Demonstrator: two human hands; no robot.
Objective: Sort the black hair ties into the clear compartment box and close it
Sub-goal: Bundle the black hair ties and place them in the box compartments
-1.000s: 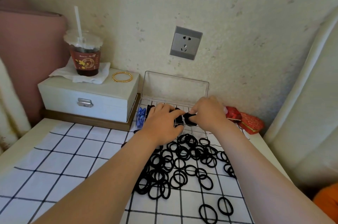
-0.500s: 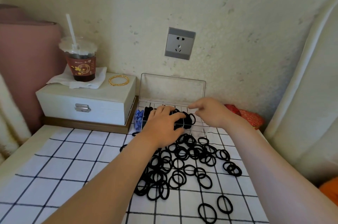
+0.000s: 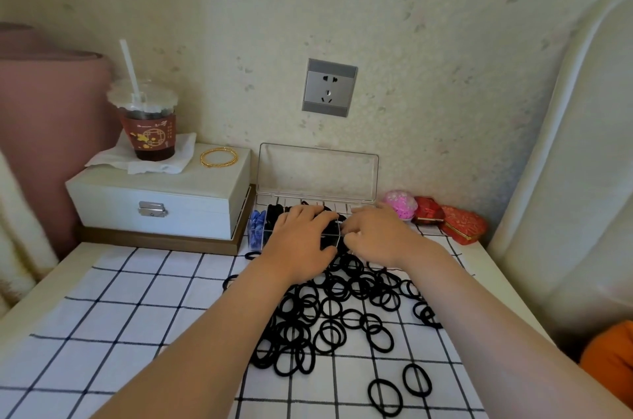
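Both hands sit palm-down over the clear compartment box (image 3: pixel 317 192) at the table's far edge: left hand (image 3: pixel 301 240) with fingers spread flat over compartments holding black ties, right hand (image 3: pixel 378 237) with fingers curled at the box's front wall (whether either pinches a tie cannot be told, the fingertips being hidden). Lid stands upright and open against the wall, blue ties (image 3: pixel 256 225) in the leftmost compartment. Dozens of black hair ties (image 3: pixel 329 316) lie loose in a heap on the checked cloth (image 3: pixel 137 298), just in front of the box.
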